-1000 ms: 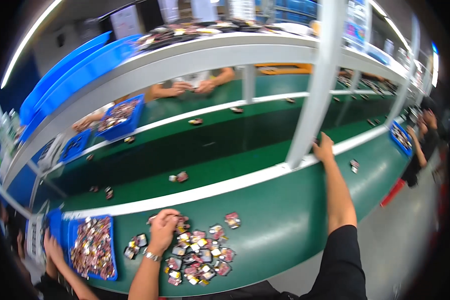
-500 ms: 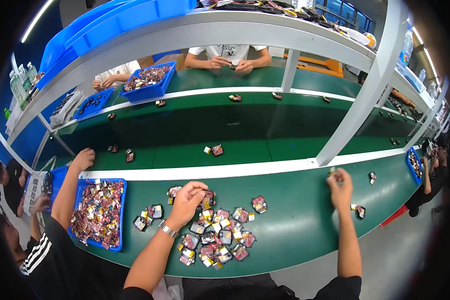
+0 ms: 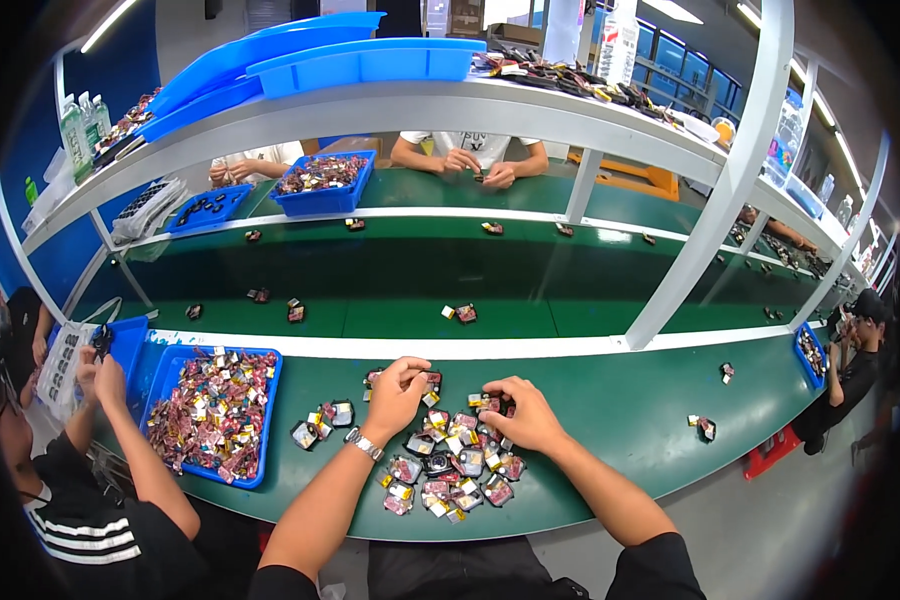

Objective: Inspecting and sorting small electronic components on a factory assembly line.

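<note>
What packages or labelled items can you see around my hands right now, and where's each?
Small packets: loose pile under both hands, square, red, pink and silver.
Blue bin: left of the left hand, rectangular, full of similar packets.
Bottles: upper shelf, far left, clear with green labels.
Right hand: resting on the pile.

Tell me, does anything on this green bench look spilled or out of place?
Nothing looks damaged. Small packets lie in a loose heap under the left hand and right hand, outside the blue tray. Two stray pieces lie apart at the right.
</note>
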A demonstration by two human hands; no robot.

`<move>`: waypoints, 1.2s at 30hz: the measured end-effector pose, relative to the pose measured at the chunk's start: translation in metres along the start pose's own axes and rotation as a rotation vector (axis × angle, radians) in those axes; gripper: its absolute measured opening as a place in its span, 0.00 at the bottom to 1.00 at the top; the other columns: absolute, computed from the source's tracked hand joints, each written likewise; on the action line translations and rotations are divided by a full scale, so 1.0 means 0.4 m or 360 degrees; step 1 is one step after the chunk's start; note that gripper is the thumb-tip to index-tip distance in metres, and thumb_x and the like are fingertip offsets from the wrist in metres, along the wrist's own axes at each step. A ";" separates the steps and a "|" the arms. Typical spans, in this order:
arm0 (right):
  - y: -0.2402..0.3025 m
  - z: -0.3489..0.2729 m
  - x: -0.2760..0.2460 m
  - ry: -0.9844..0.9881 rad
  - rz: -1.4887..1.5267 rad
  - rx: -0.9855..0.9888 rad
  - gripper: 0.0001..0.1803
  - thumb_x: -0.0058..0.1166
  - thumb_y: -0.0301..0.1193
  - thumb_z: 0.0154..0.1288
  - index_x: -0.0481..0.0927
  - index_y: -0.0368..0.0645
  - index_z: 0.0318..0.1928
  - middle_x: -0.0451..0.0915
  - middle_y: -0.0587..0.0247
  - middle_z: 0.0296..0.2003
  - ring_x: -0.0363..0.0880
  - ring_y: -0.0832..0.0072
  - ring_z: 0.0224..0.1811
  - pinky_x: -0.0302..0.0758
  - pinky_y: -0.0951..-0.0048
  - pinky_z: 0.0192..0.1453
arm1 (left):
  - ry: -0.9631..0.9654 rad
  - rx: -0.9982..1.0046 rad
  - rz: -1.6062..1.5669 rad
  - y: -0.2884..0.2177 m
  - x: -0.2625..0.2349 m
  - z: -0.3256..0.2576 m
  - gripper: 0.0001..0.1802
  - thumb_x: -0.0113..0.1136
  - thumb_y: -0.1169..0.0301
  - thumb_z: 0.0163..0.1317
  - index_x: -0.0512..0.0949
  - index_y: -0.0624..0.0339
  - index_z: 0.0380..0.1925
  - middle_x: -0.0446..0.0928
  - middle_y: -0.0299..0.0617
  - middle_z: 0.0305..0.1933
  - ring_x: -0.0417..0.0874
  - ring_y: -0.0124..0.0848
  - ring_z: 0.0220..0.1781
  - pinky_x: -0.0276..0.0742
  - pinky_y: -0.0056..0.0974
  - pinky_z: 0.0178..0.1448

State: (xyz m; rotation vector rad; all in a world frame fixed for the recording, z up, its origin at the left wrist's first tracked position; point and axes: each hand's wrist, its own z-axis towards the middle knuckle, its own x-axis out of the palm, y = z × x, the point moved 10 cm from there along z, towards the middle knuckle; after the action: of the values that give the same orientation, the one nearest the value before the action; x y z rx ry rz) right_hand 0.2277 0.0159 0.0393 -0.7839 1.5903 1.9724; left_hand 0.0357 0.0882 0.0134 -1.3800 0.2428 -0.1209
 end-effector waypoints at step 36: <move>-0.213 0.267 -0.278 -0.1111 -0.0925 0.0333 0.18 0.63 0.37 0.56 0.80 0.34 0.40 0.80 0.47 0.42 0.77 0.52 0.47 0.75 0.59 0.51 | 0.0284 -0.0225 -0.0567 0.008 0.013 0.017 0.16 0.49 0.79 0.67 0.70 0.74 0.54 0.77 0.56 0.53 0.83 0.38 0.50 0.81 0.36 0.54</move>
State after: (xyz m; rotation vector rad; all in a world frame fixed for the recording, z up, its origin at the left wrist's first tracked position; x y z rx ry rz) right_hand 0.3517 0.1361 0.0738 -0.3461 0.9811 1.4001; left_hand 0.0423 0.0940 0.0109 -1.5454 0.1533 -0.5328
